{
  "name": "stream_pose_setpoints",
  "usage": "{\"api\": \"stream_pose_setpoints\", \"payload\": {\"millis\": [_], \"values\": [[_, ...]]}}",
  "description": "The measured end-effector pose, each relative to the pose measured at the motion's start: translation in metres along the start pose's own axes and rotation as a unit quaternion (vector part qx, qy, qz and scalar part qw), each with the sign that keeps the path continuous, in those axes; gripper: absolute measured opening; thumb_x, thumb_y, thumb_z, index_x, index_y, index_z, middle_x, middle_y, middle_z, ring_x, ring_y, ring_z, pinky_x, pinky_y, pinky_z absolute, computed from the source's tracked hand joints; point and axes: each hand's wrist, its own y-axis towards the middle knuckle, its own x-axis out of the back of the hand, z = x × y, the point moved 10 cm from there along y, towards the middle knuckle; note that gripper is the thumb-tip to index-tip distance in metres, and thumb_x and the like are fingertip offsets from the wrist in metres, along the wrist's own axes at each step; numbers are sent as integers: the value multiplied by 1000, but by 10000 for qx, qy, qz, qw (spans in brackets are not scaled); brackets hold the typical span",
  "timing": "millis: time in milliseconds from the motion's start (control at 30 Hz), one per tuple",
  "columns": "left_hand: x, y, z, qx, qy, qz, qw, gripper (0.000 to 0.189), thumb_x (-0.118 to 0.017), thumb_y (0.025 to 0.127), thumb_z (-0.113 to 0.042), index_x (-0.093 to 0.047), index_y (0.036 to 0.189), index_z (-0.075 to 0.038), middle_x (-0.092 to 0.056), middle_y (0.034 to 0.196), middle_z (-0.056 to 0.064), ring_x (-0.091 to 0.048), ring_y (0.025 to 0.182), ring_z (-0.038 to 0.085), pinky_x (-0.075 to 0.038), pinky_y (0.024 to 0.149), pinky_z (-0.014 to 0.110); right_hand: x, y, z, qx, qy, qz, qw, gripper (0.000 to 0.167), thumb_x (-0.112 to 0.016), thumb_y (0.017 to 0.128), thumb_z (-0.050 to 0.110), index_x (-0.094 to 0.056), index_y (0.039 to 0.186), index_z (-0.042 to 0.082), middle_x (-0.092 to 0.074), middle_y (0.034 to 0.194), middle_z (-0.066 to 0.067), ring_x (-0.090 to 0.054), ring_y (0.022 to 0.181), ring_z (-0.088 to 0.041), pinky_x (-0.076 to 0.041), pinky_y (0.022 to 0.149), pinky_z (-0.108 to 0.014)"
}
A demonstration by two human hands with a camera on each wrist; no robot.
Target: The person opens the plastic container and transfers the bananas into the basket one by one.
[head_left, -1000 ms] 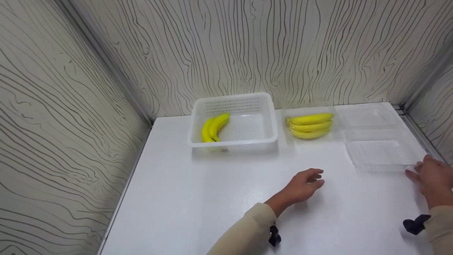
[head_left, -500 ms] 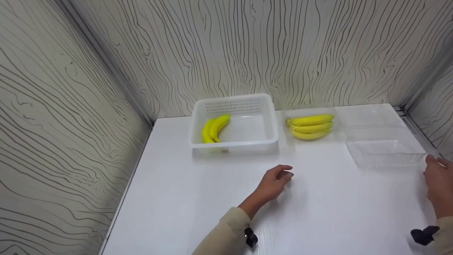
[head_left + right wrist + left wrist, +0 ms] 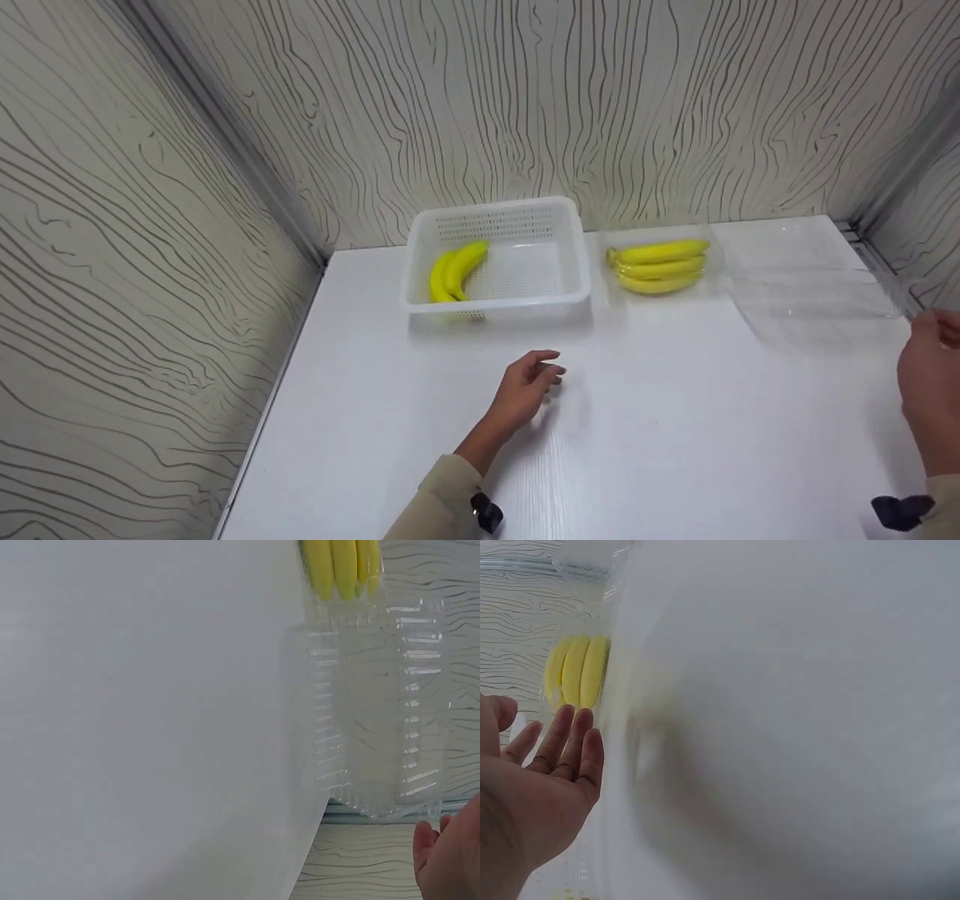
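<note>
My left hand (image 3: 523, 390) hovers over the middle of the white table with loosely bent fingers and nothing in them; the left wrist view shows its palm side. At the right edge, my right hand (image 3: 930, 375) has its fingertips at the corner of a hinged clear plastic container (image 3: 371, 705), pinching its edge. The near half of that container is tilted up toward the back half. To its left, several yellow bananas (image 3: 660, 266) lie side by side in another clear container. Two more bananas (image 3: 457, 271) lean together in a white perforated basket (image 3: 495, 304).
The white table (image 3: 660, 450) meets patterned wall panels (image 3: 525, 97) at the back and left. A metal frame strip (image 3: 885, 270) runs along its right edge, close to the right hand.
My left hand has drawn back to the left across the table. My right hand has lifted the near half of the container up and away. The bananas and basket stay put.
</note>
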Motion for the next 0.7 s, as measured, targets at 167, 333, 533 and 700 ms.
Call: {"api": "stream_pose_setpoints", "payload": {"millis": [167, 333, 533, 700], "values": [[22, -5, 7, 87, -20, -245, 9997, 37, -58, 111, -22, -62, 143, -5, -77, 126, 17, -75, 114, 25, -60, 98, 37, -6, -32, 28, 803, 27, 3, 9968, 44, -41, 113, 42, -56, 150, 24, -41, 113, 40, -38, 109, 19, -36, 98, -16], [45, -10, 9, 250, -71, -575, 9980, 37, -56, 111, -22, -61, 144, -6, -77, 127, 16, -74, 114, 22, -60, 101, 42, -23, -68, 50, 2179, 441, -282, 9746, 36, -50, 112, 32, -71, 130, 8, -49, 93, 43, -49, 83, 19, -40, 77, -7], [50, -11, 6, 231, 46, -666, 9975, 36, -55, 111, -21, -61, 144, -6, -78, 126, 13, -74, 111, 17, -60, 99, 38, -78, -103, 64, 2945, 368, 619, 9529, 29, -60, 109, 27, -75, 123, 7, -74, 102, 19, -61, 87, 11, -43, 72, -3], [48, -9, 8, 259, -13, -661, 9975, 37, -56, 111, -22, -61, 144, -6, -78, 124, 11, -75, 111, 17, -60, 99, 38, -141, -118, 77, 3150, -409, 1871, 9296, 49, -54, 111, 38, -58, 149, 6, -62, 149, -20, -62, 134, -30, -60, 101, -33]]}}
